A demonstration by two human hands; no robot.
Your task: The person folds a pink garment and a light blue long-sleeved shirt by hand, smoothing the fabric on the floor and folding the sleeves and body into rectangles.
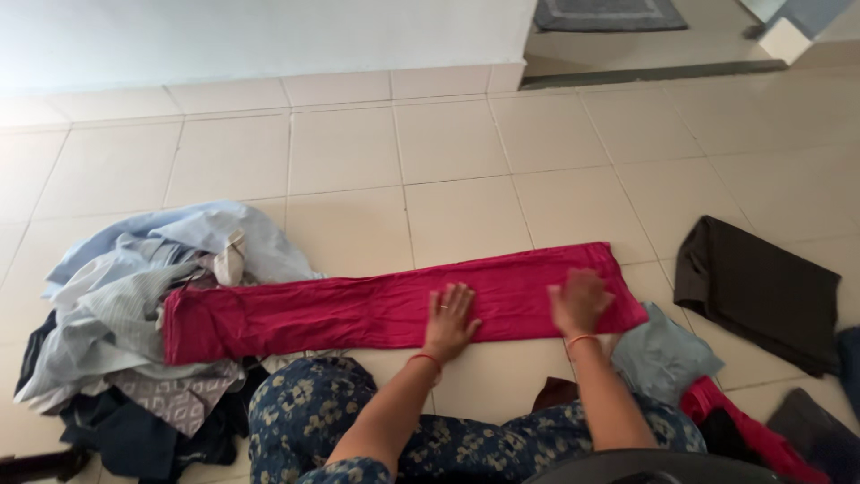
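pressing flat on the long crimson cotton trousers (pixel 394 309), your left hand (pixel 451 321) and right hand (pixel 580 300) lie palms down, fingers spread, gripping nothing. the trousers run left-right across the tiled floor (pixel 466 152), waist end past the right hand, beside the grey-blue laundry heap (pixel 134 305).

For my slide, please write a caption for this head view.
Both hands, left hand and right hand, press flat on long red cloth trousers on tiled floor.

You have no packages, signs or screens in front of you here. The nearest thing to a label is a small pale tag-like scrap (pixel 231 258) lying on the heap of clothes on your left, and it is too blurred to tell.
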